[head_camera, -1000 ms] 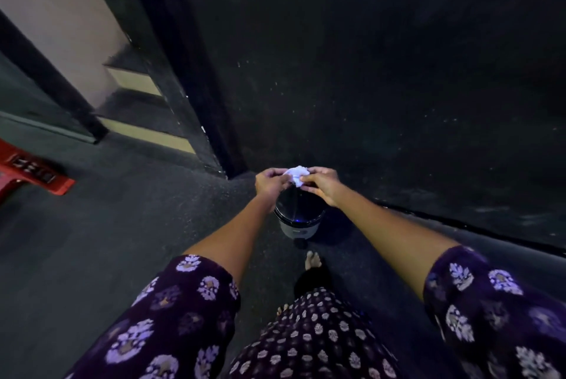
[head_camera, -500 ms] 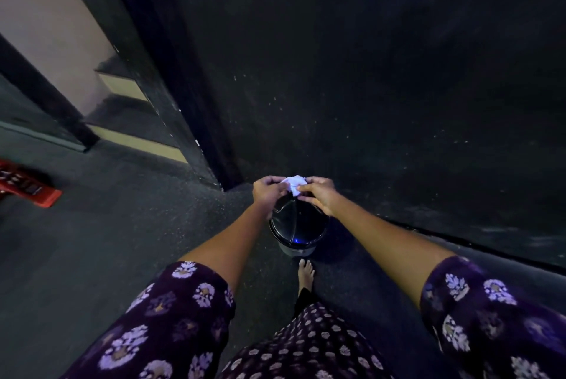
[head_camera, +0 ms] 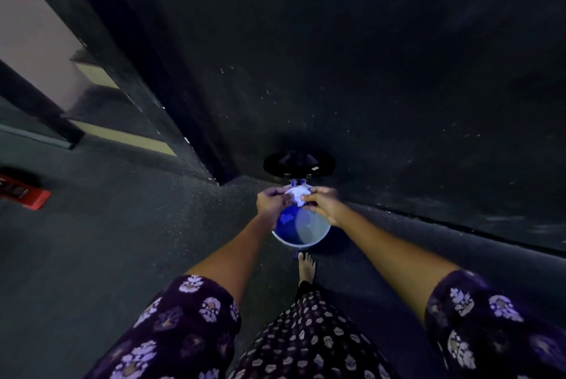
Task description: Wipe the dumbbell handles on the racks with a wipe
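Note:
A crumpled white wipe (head_camera: 297, 194) is pinched between my left hand (head_camera: 270, 203) and my right hand (head_camera: 322, 203), both held out in front of me. Directly below them stands a small pedal bin (head_camera: 301, 230) with a blue liner. Its black lid (head_camera: 299, 163) is tipped up against the dark wall. A bare foot (head_camera: 305, 265) rests on the pedal at the bin's front. No dumbbells or racks are in view.
A dark wall (head_camera: 382, 72) fills the space ahead and to the right. At the left, a doorway opens onto steps (head_camera: 101, 109). A red object (head_camera: 23, 192) lies on the grey floor at the far left.
The bin lid has swung up and open, showing the blue liner. My foot has moved forward onto the pedal. Both hands still hold the wipe over the bin.

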